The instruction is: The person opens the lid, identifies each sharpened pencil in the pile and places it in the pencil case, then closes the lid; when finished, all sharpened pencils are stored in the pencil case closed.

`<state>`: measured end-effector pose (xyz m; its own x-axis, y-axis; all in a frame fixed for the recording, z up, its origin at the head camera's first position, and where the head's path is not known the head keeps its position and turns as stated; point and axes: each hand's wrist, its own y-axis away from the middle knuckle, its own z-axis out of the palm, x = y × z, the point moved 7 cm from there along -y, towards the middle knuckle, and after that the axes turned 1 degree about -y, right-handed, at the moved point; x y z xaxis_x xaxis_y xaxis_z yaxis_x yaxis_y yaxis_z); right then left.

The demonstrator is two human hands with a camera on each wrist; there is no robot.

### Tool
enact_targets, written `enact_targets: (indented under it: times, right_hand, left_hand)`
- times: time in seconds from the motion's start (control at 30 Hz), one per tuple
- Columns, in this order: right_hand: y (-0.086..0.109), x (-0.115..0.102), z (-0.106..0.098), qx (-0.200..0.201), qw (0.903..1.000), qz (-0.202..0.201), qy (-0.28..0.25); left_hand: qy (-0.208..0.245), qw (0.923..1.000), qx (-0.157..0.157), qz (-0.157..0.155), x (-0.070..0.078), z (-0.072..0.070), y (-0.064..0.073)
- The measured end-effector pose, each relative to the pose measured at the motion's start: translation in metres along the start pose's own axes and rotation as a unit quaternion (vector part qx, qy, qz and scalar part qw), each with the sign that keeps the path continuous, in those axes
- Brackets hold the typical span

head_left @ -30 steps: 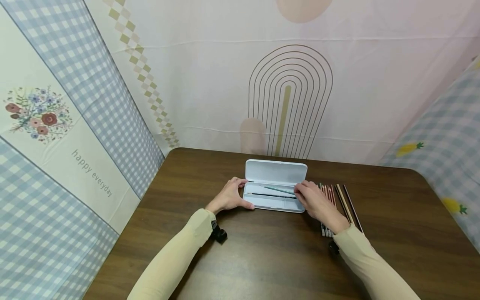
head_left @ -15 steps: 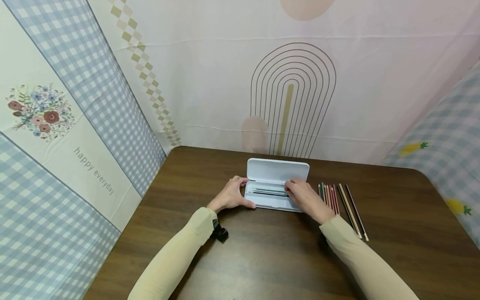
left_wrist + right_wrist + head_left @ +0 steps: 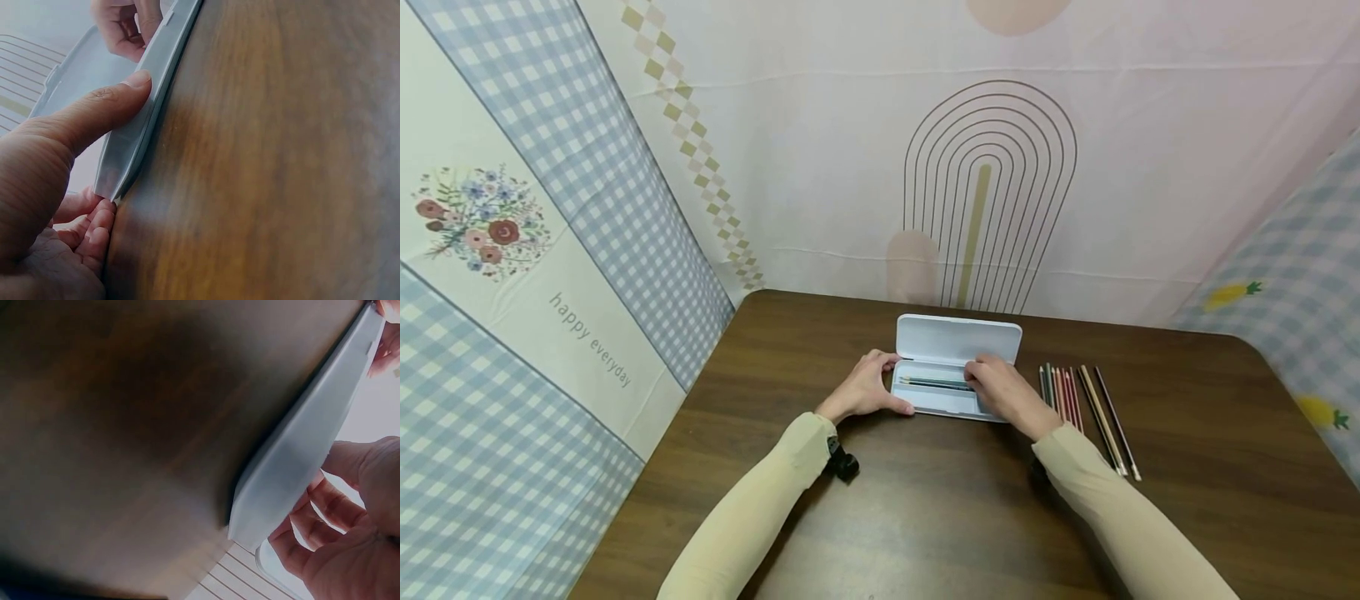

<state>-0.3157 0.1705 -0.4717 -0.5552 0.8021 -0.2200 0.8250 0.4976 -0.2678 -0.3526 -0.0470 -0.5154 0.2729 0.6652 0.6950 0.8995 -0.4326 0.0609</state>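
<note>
A pale blue-white pencil case (image 3: pixel 936 402) lies with its lid raised (image 3: pixel 958 337) at the back middle of the table. My left hand (image 3: pixel 867 387) grips its left end, thumb on the front edge and fingers behind; the left wrist view shows that thumb (image 3: pixel 109 106) along the case wall (image 3: pixel 134 140). Several green-blue colored pencils (image 3: pixel 934 383) lie lengthwise in the rear compartment. Over their right ends, my right hand (image 3: pixel 1002 390) reaches in, fingertips pinching at a colored pencil's end. In the right wrist view the case's wall (image 3: pixel 294 444) hides the fingertips.
Right of the case, several colored pencils in green and reds (image 3: pixel 1062 396) lie side by side on the brown table (image 3: pixel 925 517). Farther right are tan pencils (image 3: pixel 1102 421) and a dark one (image 3: pixel 1117 423). A patterned cloth (image 3: pixel 820 167) hangs behind the table's back edge.
My right hand has moved left and down, bringing a green colored pencil from above the case into its rear compartment. My left hand keeps its grip on the case's left end.
</note>
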Motion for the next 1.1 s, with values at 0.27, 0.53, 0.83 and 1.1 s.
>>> enact_targets:
  times: [0.27, 0.53, 0.83, 1.1]
  right_hand:
    - [-0.004, 0.001, 0.001, -0.016, 0.9999, 0.003, 0.002]
    - [-0.006, 0.002, 0.004, -0.031, 0.9994, 0.010, 0.014]
    - [0.006, 0.001, 0.000, 0.019, 0.9997, 0.009, 0.011]
    - [0.030, -0.001, -0.020, 0.064, 0.9959, 0.064, -0.003]
  left_hand:
    - [-0.002, 1.0000, -0.002, 0.000, -0.001, 0.000, 0.000]
    - [0.004, 1.0000, -0.001, -0.001, -0.002, 0.000, 0.001]
    - [0.003, 1.0000, -0.003, 0.002, 0.000, 0.002, -0.001]
    - [-0.004, 1.0000, -0.004, -0.003, -0.002, 0.002, -0.001]
